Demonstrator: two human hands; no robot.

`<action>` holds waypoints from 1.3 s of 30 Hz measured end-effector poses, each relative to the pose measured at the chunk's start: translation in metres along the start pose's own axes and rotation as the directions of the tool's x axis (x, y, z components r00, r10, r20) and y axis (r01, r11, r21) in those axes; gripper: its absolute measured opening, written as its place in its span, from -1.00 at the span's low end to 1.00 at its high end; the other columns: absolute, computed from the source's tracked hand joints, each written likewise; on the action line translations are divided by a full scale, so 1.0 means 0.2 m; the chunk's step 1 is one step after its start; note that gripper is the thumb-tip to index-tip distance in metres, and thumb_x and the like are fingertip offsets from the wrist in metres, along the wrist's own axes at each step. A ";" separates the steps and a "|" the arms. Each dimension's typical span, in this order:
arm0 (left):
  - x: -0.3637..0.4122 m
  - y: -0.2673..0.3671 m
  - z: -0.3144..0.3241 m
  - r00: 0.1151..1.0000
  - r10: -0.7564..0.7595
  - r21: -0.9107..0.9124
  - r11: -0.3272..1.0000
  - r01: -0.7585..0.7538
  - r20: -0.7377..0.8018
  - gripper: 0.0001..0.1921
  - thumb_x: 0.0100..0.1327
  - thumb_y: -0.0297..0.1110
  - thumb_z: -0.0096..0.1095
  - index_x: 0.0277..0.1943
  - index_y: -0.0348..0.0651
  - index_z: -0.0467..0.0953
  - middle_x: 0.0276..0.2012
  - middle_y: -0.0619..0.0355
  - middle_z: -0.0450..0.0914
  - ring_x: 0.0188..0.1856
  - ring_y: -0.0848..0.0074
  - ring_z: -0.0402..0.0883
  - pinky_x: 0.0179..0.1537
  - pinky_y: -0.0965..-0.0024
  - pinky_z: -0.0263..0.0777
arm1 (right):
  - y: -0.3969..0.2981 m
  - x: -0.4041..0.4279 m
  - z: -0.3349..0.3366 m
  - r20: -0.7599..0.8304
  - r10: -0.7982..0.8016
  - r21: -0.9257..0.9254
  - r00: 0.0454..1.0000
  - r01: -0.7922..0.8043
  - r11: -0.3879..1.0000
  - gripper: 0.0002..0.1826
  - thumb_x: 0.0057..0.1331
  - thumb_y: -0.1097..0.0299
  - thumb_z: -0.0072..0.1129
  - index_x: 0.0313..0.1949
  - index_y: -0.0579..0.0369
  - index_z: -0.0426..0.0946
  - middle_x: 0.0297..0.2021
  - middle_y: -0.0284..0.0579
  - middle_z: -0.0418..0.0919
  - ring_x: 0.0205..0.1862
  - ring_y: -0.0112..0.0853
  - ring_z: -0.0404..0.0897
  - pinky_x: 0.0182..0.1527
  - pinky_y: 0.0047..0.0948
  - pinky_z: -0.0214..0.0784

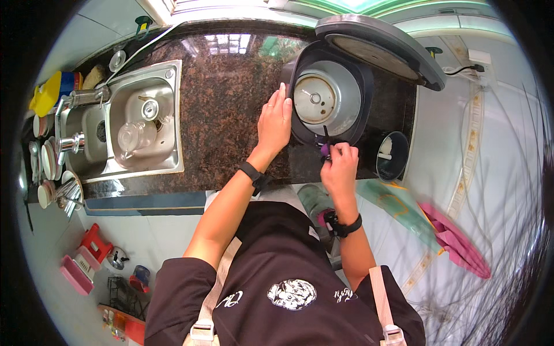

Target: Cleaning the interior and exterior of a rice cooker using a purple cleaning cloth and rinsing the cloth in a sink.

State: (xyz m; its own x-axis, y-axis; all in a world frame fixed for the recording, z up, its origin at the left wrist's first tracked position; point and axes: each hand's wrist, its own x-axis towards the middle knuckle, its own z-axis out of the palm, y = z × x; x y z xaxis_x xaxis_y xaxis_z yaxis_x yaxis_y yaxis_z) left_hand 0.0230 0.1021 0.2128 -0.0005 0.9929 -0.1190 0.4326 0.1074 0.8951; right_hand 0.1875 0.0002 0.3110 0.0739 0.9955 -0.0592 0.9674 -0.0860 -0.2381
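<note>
A dark grey electric rice cooker (368, 99) stands on the countertop with its lid (381, 52) raised. Its inner pot is out, and the heating plate (314, 98) shows brownish stains and a few dark specks. My left hand (275, 121) lies against the cooker's left side, fingers extended and holding nothing. At the cooker's front rim, my right hand (340, 164) grips a small tool with a purple part (325, 150) and a thin dark tip pointing into the cooker. The tool's exact kind cannot be told.
A steel double sink (177, 125) at the left holds a clear plastic jug (134, 137). A dark pot (392, 156) with something white inside stands at the right counter end. Dishes and cutlery (71, 194) line the far left. A wall socket (480, 62) is at the right.
</note>
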 end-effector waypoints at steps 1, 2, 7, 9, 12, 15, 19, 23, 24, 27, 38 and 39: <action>0.01 0.00 0.00 1.000 -0.005 -0.011 1.000 0.005 0.011 -0.44 0.64 -0.04 -0.23 0.57 -0.07 0.23 0.42 -0.13 0.42 0.36 -0.02 0.44 0.35 0.05 0.34 | -0.03 -0.02 0.00 0.019 -0.010 -0.021 1.000 0.010 1.000 -0.64 0.02 0.55 0.20 -0.12 0.27 0.66 -0.08 -0.05 0.51 0.04 -0.02 0.44 0.10 -0.05 0.34; 0.01 0.00 0.01 1.000 -0.010 -0.020 1.000 0.010 0.023 -0.44 0.65 -0.04 -0.23 0.57 -0.07 0.23 0.42 -0.13 0.41 0.36 -0.02 0.44 0.36 0.05 0.33 | -0.05 -0.03 0.00 0.039 -0.019 -0.039 0.999 0.021 0.999 -0.66 0.01 0.55 0.20 -0.15 0.28 0.64 -0.08 -0.05 0.50 0.04 -0.02 0.44 0.09 -0.05 0.34; 0.01 0.00 0.05 0.999 0.023 -0.095 0.995 -0.025 -0.024 -0.43 0.68 -0.06 -0.33 0.56 -0.16 0.23 0.45 -0.15 0.37 0.45 0.02 0.32 0.46 0.10 0.15 | -0.16 0.01 0.03 0.002 -0.105 0.160 0.994 0.104 0.982 -0.68 0.03 0.53 0.21 -0.17 0.24 0.63 -0.10 -0.12 0.50 0.02 -0.08 0.46 0.05 -0.08 0.35; 0.02 0.00 0.03 1.000 0.022 -0.069 0.997 -0.022 -0.003 -0.43 0.68 -0.06 -0.35 0.56 -0.16 0.23 0.46 -0.13 0.37 0.45 0.03 0.34 0.46 0.12 0.16 | -0.13 0.04 0.06 0.010 -0.121 0.183 0.993 0.117 0.976 -0.67 0.06 0.49 0.22 -0.12 0.18 0.66 -0.11 -0.16 0.52 0.00 -0.10 0.47 0.02 -0.07 0.34; 0.02 0.01 0.01 1.000 0.012 -0.039 0.999 -0.012 0.007 -0.43 0.68 -0.06 -0.37 0.56 -0.17 0.23 0.46 -0.12 0.38 0.45 0.05 0.35 0.47 0.14 0.15 | -0.02 0.02 0.01 0.057 -0.126 0.198 0.990 0.112 0.974 -0.56 0.06 0.48 0.22 0.00 0.10 0.71 -0.12 -0.18 0.51 0.00 -0.11 0.46 -0.01 -0.10 0.33; 0.01 0.03 0.03 1.000 -0.006 -0.041 0.999 0.006 0.003 -0.43 0.68 -0.06 -0.39 0.56 -0.18 0.23 0.48 -0.10 0.37 0.48 0.07 0.33 0.49 0.16 0.13 | 0.16 0.00 -0.08 0.086 -0.097 0.180 0.992 0.080 0.980 -0.45 -0.02 0.57 0.13 0.01 -0.02 0.75 -0.17 -0.16 0.52 -0.04 -0.11 0.47 -0.02 -0.12 0.33; 0.00 0.03 0.05 1.000 0.018 -0.046 0.999 -0.019 -0.023 -0.42 0.69 -0.07 -0.42 0.56 -0.21 0.23 0.50 -0.08 0.34 0.52 0.10 0.28 0.50 0.16 0.12 | 0.23 0.00 -0.09 0.088 -0.094 0.106 0.992 0.084 0.991 -0.49 -0.03 0.56 0.13 -0.03 0.03 0.73 -0.18 -0.13 0.51 -0.05 -0.09 0.45 -0.02 -0.11 0.32; 0.00 0.07 0.05 1.000 -0.004 -0.032 0.999 0.003 -0.009 -0.42 0.69 -0.07 -0.44 0.55 -0.23 0.23 0.50 -0.09 0.34 0.52 0.09 0.28 0.50 0.15 0.12 | 0.07 0.01 -0.02 0.078 -0.117 0.103 0.990 0.109 0.989 -0.77 0.03 0.51 0.18 -0.27 0.27 0.61 -0.20 -0.07 0.45 -0.06 -0.07 0.42 -0.01 -0.06 0.31; 0.01 0.08 0.04 1.000 0.010 -0.024 1.000 -0.010 -0.015 -0.42 0.69 -0.07 -0.45 0.55 -0.23 0.23 0.50 -0.10 0.34 0.51 0.07 0.29 0.50 0.15 0.12 | 0.04 0.01 -0.03 0.103 -0.090 0.099 0.991 0.080 0.992 -0.76 0.02 0.51 0.18 -0.27 0.29 0.60 -0.21 -0.06 0.45 -0.07 -0.07 0.42 -0.01 -0.06 0.31; 0.01 0.05 0.03 0.999 0.026 -0.048 0.999 -0.027 -0.026 -0.42 0.69 -0.08 -0.46 0.55 -0.23 0.24 0.49 -0.12 0.35 0.50 0.05 0.31 0.49 0.13 0.14 | -0.01 0.00 -0.01 0.052 -0.126 0.115 0.991 0.119 0.986 -0.73 0.04 0.53 0.17 -0.22 0.29 0.62 -0.20 -0.04 0.46 -0.05 -0.07 0.43 -0.02 -0.09 0.32; 0.02 0.04 -0.03 0.995 0.063 -0.065 0.996 -0.058 0.079 -0.42 0.69 -0.08 -0.38 0.56 -0.26 0.19 0.48 -0.17 0.34 0.52 0.04 0.27 0.52 0.17 0.10 | 0.02 0.05 -0.08 -0.089 -0.024 0.685 0.996 0.079 0.724 -0.58 0.17 0.69 0.18 0.05 0.27 0.60 -0.05 0.18 0.68 0.03 0.01 0.71 0.11 -0.20 0.52; 0.01 0.02 -0.02 0.996 0.057 -0.068 0.996 -0.052 0.074 -0.42 0.69 -0.08 -0.38 0.56 -0.26 0.19 0.48 -0.17 0.34 0.52 0.04 0.27 0.52 0.17 0.10 | 0.10 0.05 -0.13 -0.054 0.092 0.670 0.994 -0.032 0.742 -0.62 0.21 0.66 0.18 0.05 0.28 0.60 -0.06 0.19 0.68 0.03 -0.04 0.72 0.09 -0.20 0.52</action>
State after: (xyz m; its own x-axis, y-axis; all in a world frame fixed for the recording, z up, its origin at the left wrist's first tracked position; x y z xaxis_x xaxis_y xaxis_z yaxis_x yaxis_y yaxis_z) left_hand 0.0201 0.1049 0.2173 0.0912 0.9909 -0.0991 0.3695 0.0588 0.9274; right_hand 0.2132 0.0093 0.3315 0.1759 0.9840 -0.0281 0.5531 -0.1224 -0.8241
